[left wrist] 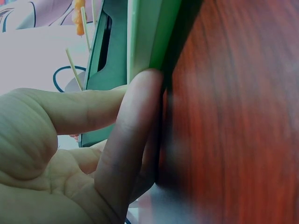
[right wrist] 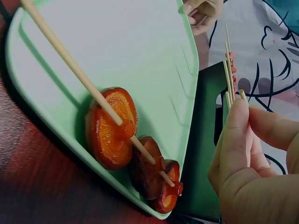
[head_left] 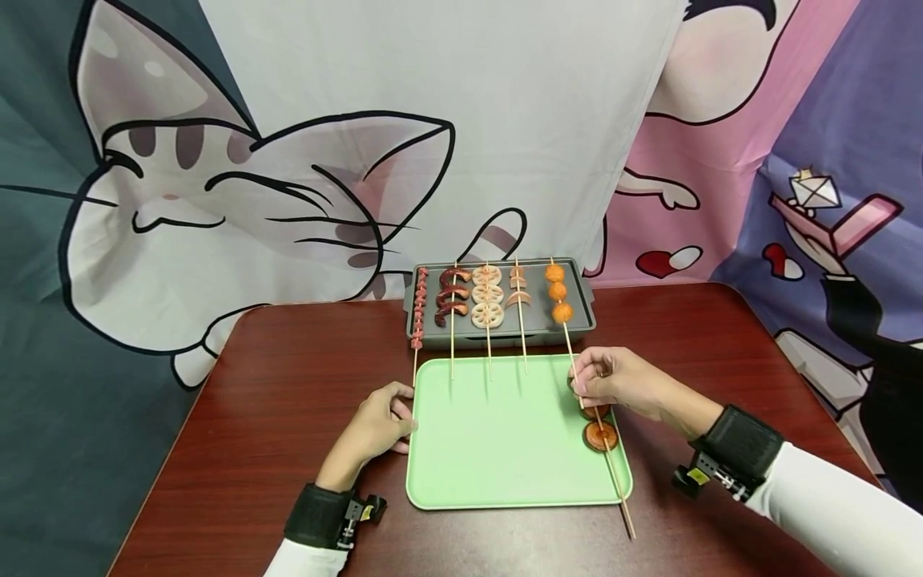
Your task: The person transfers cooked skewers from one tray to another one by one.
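A green tray (head_left: 505,457) lies on the red-brown table. My left hand (head_left: 405,417) rests at its left rim, with curled fingers (left wrist: 135,121) and the thumb meeting on the rim (left wrist: 149,42). My right hand (head_left: 593,378) is over the tray's right side and pinches the lower stick end (right wrist: 242,95) of the orange-ball skewer (head_left: 557,292), whose balls lie on the grey grill tray (head_left: 584,324). Just below that hand a skewer of brown-orange mushroom slices (head_left: 600,435) (right wrist: 112,128) lies on the green tray's right edge, its stick running out over the table.
Several other skewers lie side by side on the grill tray: red bits (head_left: 418,308), dark sausage pieces (head_left: 450,296), lotus slices (head_left: 487,295), pale pieces (head_left: 517,288). Their sticks overhang the green tray's far edge. A cartoon cloth hangs behind the table (head_left: 288,401).
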